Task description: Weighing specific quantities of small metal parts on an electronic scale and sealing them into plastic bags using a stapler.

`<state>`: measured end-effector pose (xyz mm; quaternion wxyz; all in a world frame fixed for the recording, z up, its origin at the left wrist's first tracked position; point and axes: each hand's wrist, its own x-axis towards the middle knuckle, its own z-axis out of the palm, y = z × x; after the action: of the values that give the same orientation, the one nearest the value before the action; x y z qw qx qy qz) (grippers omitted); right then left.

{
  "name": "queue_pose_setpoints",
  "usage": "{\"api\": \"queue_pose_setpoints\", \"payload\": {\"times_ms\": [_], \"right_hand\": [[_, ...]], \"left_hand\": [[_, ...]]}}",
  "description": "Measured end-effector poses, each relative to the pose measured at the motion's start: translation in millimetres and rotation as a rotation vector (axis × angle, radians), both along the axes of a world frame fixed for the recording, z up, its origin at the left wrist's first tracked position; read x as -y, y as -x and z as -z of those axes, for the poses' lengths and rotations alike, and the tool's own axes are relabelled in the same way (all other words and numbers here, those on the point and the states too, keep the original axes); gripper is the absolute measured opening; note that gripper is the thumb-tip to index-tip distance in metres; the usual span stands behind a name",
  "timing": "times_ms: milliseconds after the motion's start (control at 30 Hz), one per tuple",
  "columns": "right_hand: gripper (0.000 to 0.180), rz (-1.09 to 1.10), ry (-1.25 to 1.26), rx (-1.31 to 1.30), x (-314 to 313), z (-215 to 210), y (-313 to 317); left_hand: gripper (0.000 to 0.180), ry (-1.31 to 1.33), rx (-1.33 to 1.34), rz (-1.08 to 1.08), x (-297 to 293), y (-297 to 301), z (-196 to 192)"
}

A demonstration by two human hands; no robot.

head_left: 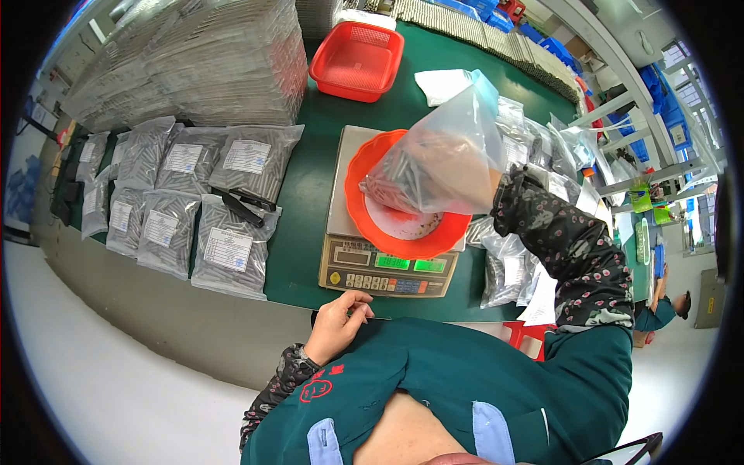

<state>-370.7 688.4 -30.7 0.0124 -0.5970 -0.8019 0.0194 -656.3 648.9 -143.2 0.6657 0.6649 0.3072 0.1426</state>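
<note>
Now the right hand (496, 186) reaches into a clear plastic bag (446, 155) of small metal pins, its fingers hidden inside so I cannot tell their state. Just under them sits an orange bowl (372, 225) on a weighing scale (349, 271). The left hand (337, 322) rests at the green bench (298, 232) edge, fingers curled loosely together, holding nothing.
</note>
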Motion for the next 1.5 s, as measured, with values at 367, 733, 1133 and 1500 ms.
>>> {"api": "queue_pose_setpoints", "payload": {"times_ms": [367, 733, 1133, 1500], "right_hand": [[0.027, 0.008, -0.24, -0.225, -1, 4, -2], [0.011, 0.636, -0.211, -1.135, 14, -32, -30], [0.019, 1.006, -0.304, -1.44, 161, -23, -72], [0.015, 1.25, -0.187, -1.666, 214, 65, -67]], "left_hand": [[0.015, -0.007, -0.014, 0.003, 12, -1, 3], [0.013, -0.116, 0.054, 0.103, 19, -39, -12], [0.037, -0.466, 0.205, 0.406, 54, -176, -43], [0.041, -0.647, -0.306, 0.353, 69, -232, -11]]}}
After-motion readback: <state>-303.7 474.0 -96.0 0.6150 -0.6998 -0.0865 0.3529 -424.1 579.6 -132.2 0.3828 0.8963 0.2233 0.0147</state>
